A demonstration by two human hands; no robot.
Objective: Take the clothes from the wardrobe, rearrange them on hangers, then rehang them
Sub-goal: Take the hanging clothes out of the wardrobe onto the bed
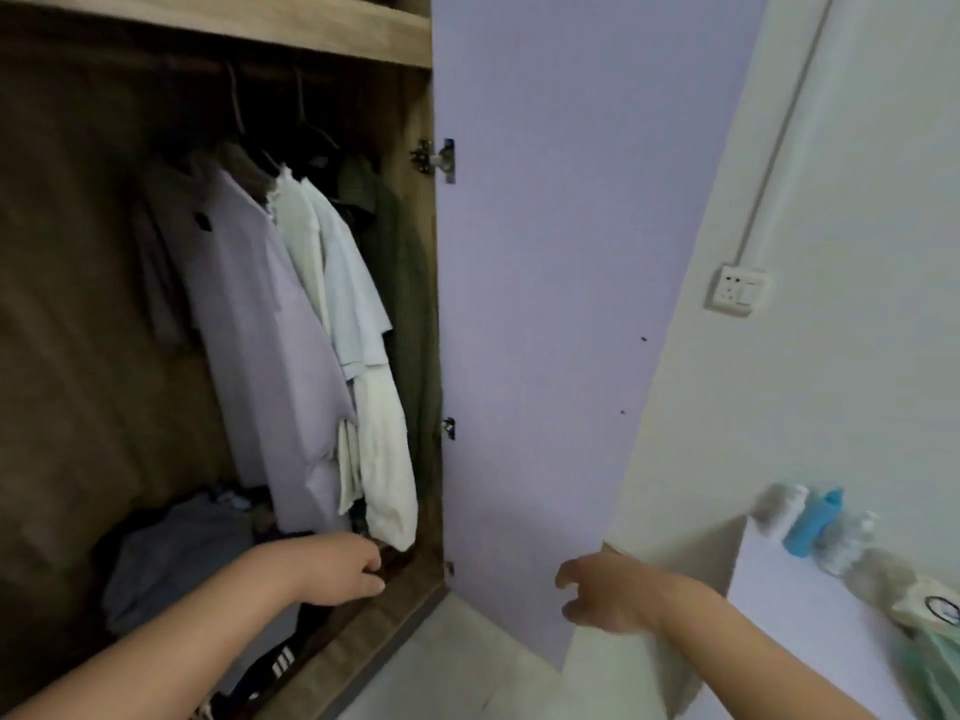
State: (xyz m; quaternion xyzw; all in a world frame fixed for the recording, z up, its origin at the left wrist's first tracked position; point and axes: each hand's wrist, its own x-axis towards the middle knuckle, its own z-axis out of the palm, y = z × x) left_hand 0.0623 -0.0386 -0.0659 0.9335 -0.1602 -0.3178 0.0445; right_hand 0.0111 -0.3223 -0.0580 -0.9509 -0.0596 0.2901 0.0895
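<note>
The wooden wardrobe (332, 33) stands open on the left. Several garments hang from its dark rail: a lilac shirt (260, 345), a white shirt (343, 283), a cream garment (384, 459) and a dark green one (405, 283) at the right side. My left hand (337, 569) reaches low into the wardrobe, just under the hems of the lilac and cream garments, fingers curled and holding nothing that I can see. My right hand (608, 595) hovers in front of the lower part of the open lilac door (561, 252), fingers loosely apart and empty.
A pile of folded grey and dark clothes (176, 558) lies on the wardrobe floor. At the right stands a white surface (800, 615) with a blue bottle (815, 522) and other small bottles. A wall socket (735, 291) is on the pale wall.
</note>
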